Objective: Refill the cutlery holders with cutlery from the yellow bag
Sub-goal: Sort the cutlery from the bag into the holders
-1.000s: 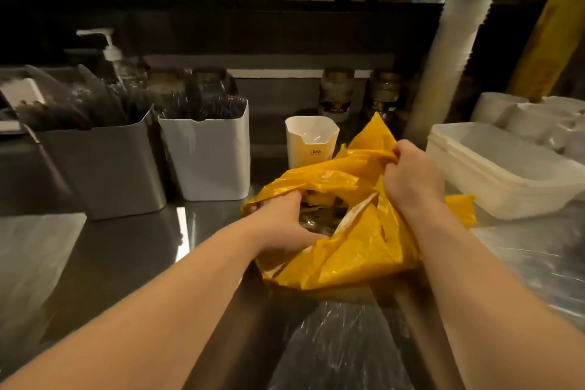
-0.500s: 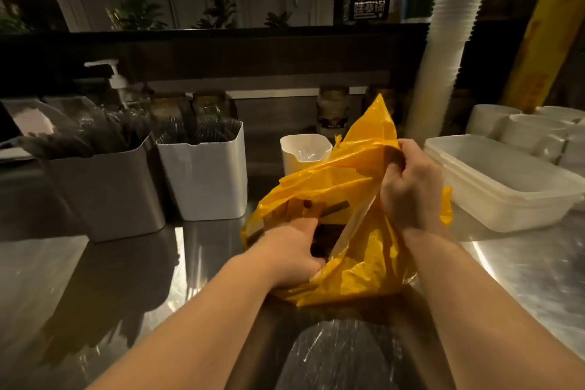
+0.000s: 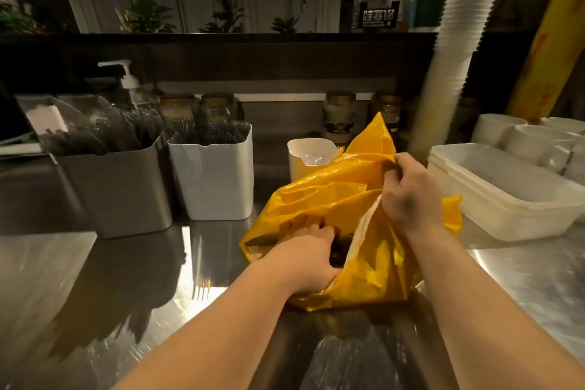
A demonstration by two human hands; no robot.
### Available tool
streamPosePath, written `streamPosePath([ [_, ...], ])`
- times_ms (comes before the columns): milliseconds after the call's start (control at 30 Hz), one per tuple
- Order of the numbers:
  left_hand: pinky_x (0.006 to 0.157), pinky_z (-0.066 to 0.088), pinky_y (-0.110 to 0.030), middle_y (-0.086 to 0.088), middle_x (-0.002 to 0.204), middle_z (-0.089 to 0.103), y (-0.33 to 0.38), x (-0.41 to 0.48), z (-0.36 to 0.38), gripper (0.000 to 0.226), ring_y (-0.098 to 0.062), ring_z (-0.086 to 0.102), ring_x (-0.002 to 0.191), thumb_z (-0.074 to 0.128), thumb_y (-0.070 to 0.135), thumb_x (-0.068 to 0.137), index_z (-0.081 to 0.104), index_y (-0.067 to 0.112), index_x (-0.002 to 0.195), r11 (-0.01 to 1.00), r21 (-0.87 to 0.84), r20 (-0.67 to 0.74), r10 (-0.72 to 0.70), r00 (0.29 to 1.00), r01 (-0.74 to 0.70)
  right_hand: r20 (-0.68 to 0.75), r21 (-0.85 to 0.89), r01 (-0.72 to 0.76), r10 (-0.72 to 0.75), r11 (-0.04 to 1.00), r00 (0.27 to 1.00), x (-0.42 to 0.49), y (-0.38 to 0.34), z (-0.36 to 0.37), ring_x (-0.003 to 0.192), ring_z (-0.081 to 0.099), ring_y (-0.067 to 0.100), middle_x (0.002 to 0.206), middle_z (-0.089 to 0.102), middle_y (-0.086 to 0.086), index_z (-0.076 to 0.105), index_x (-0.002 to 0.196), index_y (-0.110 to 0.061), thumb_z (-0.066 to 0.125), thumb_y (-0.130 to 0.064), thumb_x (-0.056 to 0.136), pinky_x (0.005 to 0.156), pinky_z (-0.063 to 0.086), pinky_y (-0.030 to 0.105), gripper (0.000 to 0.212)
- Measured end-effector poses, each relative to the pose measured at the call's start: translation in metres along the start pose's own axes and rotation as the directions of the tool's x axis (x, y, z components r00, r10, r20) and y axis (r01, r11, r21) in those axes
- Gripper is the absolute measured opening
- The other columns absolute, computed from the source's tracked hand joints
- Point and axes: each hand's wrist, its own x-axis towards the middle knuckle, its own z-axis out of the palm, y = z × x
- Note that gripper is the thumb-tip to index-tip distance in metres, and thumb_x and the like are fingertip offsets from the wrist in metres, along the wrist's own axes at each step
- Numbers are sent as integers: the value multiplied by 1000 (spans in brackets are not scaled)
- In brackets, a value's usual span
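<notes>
Head view, ordered near to far. A polished steel counter (image 3: 95,279) carried the crumpled yellow plastic bag (image 3: 357,266), which stood just ahead of the person. The left hand (image 3: 304,258) was pushed into the bag's mouth. Its fingers curled downward with their tips hidden, so whether they gripped any cutlery could not be told. The right hand (image 3: 408,196) pinched the bag's upper edge in curled fingers and lifted it, probably to hold the mouth wide for the reaching hand.

Beyond, to the left, a grey square metal holder (image 3: 117,190) and a white square plastic holder (image 3: 215,184) stood side by side, both bristling with dark cutlery handles (image 3: 209,136). A small cream plastic cup (image 3: 308,155) just behind the bag looked nearly empty and was likely the one most in need of filling. Stacked white plastic tubs (image 3: 506,193) lay to the right.

On the far ledge a black label (image 3: 378,14) bore three white Chinese characters, not surely legible. The labels on the brown jars (image 3: 338,117) were too dim to read.
</notes>
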Motion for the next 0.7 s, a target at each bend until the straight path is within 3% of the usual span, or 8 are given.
streamPosePath([
  [100, 116, 35, -46, 1, 157, 38, 1, 1, 1, 66, -27, 41, 141, 62, 46, 97, 29, 31, 151, 998, 30, -70, 62, 996, -60, 168, -113, -107, 125, 988, 978, 4, 9, 3, 88, 54, 18, 109, 64, 4, 58, 124, -15, 41, -27, 107, 79, 48, 36, 27],
  [233, 109, 44, -38, 2, 143, 54, 2, 1, -2, 43, -23, 55, 127, 58, 36, 101, 43, 26, 140, 992, 72, -179, 115, 977, -104, 186, -139, -144, 169, 980, 968, 4, 12, 2, 94, 57, 19, 117, 65, 4, 55, 131, -16, 42, -29, 107, 85, 52, 39, 31],
  [433, 104, 48, -44, -3, 141, 53, 5, 3, -8, 43, -28, 55, 125, 54, 27, 104, 38, 24, 143, 977, 209, -163, 82, 983, -47, 233, -224, -205, 257, 953, 938, 5, 11, -1, 115, 60, 27, 133, 61, 5, 48, 142, -17, 44, -32, 106, 95, 52, 43, 39],
  [700, 97, 51, -42, -8, 134, 56, 4, -9, -10, 55, -28, 58, 118, 64, 30, 98, 33, 20, 142, 894, 448, -224, 128, 966, -15, 205, -291, -248, 314, 924, 927, 4, 17, -1, 100, 60, 23, 120, 64, 4, 54, 132, -18, 46, -37, 105, 87, 54, 41, 34],
])
